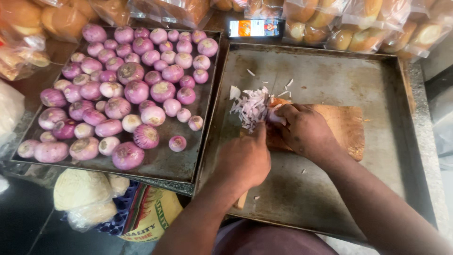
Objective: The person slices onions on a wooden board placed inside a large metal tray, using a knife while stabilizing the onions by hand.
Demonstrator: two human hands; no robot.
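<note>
My left hand is closed around a knife; only the wooden end of its handle shows below my fist, and the blade is hidden. My right hand presses a piece of peeled onion against a wooden cutting board. A pile of chopped purple-white onion lies at the board's left end, just ahead of both hands. The board rests in a large worn metal tray.
A second metal tray on the left holds several whole peeled purple onions. A lit phone lies at the back between the trays. Bagged buns line the far edge. Sacks sit below the left tray.
</note>
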